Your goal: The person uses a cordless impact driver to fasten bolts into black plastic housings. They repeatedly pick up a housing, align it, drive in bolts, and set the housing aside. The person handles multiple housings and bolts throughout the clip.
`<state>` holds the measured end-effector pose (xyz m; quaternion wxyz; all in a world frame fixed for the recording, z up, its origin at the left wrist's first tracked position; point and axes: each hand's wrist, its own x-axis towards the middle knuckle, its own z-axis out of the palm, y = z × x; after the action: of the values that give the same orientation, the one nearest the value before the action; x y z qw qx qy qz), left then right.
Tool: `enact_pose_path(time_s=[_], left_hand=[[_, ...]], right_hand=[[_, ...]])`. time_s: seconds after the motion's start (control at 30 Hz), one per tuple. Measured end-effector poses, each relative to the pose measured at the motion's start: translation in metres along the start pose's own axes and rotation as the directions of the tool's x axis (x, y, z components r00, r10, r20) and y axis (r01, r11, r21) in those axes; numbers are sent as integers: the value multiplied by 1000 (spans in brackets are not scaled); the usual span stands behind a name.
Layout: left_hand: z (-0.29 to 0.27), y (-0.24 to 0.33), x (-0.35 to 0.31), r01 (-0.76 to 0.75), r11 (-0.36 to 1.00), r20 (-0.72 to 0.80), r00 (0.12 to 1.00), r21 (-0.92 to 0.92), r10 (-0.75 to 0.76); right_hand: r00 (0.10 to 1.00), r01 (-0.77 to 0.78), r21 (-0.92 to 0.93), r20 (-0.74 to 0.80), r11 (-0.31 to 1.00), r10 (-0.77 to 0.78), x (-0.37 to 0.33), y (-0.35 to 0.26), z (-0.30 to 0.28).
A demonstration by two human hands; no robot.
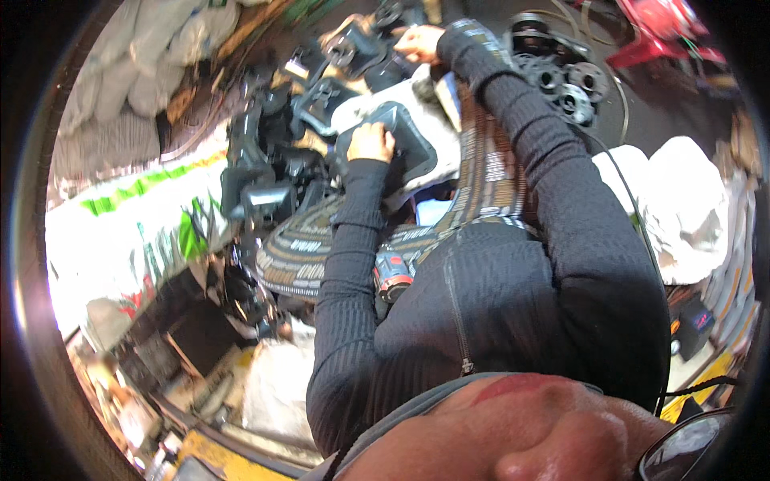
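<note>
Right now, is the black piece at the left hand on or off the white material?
On: white material shows past the edges of the black piece under the left hand.

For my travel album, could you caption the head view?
Left grip on a dark panel, right grip beside piled black parts.

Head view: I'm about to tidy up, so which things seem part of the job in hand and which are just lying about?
Likely in the job:
black panel, under the left hand
white material beneath it
black parts near the right hand

Likely lying about:
round grey parts
red item
white bag
</note>
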<state>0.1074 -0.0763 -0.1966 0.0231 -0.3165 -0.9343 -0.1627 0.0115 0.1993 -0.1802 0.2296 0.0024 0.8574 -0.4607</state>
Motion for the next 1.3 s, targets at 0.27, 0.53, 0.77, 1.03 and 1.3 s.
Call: enact_pose_path(time_s=[0.27, 0.53, 0.77, 1.03, 1.3], left_hand=[[-36, 38, 73, 189, 911, 114, 981, -367, -158], [-10, 202, 193, -376, 871, 295, 834, -315, 466], [58, 298, 173, -591, 806, 655, 597, -31, 464], [-15, 277, 155, -398, 917, 287, 877, -12, 385], [-102, 33, 43, -131, 981, 144, 983, 142, 110]], right_hand=[[991, 133, 980, -136, 151, 6, -144, -28, 40], [992, 0, 992, 16, 126, -125, -224, -9, 60], [989, -10, 969, -26, -246, -144, -297, 42, 70], [948, -46, 995, 14, -93, -318, -296, 36, 82], [984, 115, 970, -141, -216, -110, -172, -10, 96]])
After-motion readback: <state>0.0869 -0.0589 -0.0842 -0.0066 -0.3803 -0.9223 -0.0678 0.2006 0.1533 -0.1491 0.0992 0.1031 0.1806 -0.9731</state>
